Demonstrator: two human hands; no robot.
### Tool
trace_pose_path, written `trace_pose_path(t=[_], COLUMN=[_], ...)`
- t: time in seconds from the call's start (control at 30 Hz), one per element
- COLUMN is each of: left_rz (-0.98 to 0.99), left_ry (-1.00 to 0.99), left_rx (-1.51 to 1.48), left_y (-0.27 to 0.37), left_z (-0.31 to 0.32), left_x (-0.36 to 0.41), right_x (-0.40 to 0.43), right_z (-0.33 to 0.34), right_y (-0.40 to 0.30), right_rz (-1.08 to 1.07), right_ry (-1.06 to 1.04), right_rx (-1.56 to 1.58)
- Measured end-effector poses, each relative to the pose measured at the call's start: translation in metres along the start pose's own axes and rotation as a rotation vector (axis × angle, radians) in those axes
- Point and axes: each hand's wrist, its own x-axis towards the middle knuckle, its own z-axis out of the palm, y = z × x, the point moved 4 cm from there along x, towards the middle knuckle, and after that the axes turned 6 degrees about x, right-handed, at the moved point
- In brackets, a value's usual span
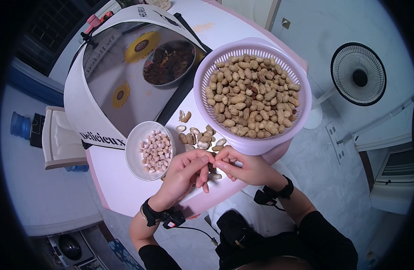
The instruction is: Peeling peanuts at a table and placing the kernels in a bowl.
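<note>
Near the table's front edge, my left hand (190, 172) and my right hand (242, 167) meet at the fingertips, thumbs against index fingers. Something small may be pinched between them; the fingers hide it. Split peanut shells (203, 138) lie on the table behind and under the hands. To the left of my left hand, a white bowl (132, 152) holds shelled pale pink peanuts (156, 152). Behind my right hand stands a lilac plastic colander basin (201, 84), filled with unshelled peanuts (254, 98) and a few reddish bits.
A mesh food cover (75, 91) stands at the back left over a bowl of dark food (169, 62). The table (115, 189) has a pink edge. A chair (65, 136) is at the left, and a standing fan (359, 74) at the right.
</note>
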Motion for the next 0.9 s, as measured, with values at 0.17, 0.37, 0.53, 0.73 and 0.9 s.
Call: trace_pose_path(t=[0.17,0.37,0.53,0.73,0.9], left_rz=[-0.010,0.000,-0.008,-0.026,-0.055], left_ry=[-0.001,-0.003,-0.028,-0.045,-0.110], left_rx=[-0.005,0.000,0.020,-0.017,-0.096], left_y=[-0.0037,-0.0026,-0.0024,-0.0070,-0.0046], left_z=[-0.0015,0.0001,0.0002,-0.0008,-0.0003], left_x=[0.0009,0.0002,-0.0002,0.0016,-0.0003], right_x=[-0.0004,-0.0002,-0.0007,0.0005,0.0005], right_z=[0.0012,0.0013,0.0018,0.0025,0.0010], right_y=[0.0023,-0.0033,-0.0020,-0.0016,0.0001], right_rz=[0.031,-0.081,0.094,0.097,0.061], right_ry=[-0.014,0.011,-0.031,-0.105,-0.095], right_rx=[-0.051,-0.137,-0.032,0.012,0.068])
